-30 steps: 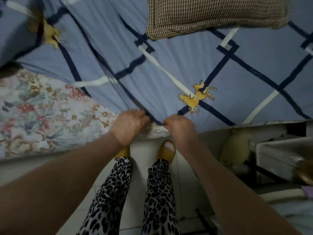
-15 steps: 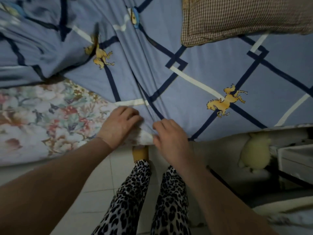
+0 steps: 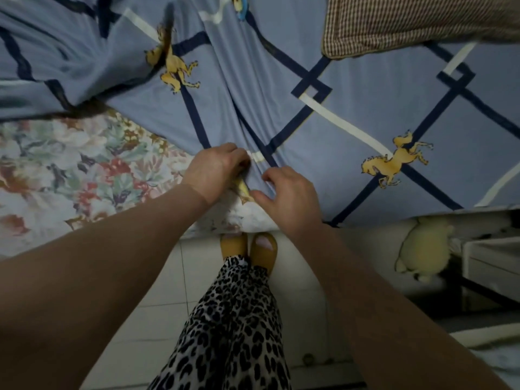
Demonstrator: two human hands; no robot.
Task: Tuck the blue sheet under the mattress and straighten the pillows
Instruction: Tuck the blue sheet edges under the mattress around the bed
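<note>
The blue sheet [image 3: 351, 108], with navy lines and yellow horses, covers the right part of the bed and lies rumpled at the upper left. The floral mattress [image 3: 70, 175] shows bare at the left. My left hand [image 3: 215, 168] pinches the sheet's edge at the mattress's front side. Just right of it, my right hand [image 3: 289, 198] rests on the same edge, fingers curled loosely with the thumb at the fold. A brown checked pillow [image 3: 416, 23] lies at the top right.
My feet in yellow slippers [image 3: 247, 246] stand on white floor tiles [image 3: 157, 288] close to the bed. At the right, a pale green soft toy [image 3: 422, 249] sits beside a white furniture piece [image 3: 495, 263].
Both hands have shifted left along the edge of the bed, and the view has swung left with them. My right hand has loosened from a fist into curled fingers.
</note>
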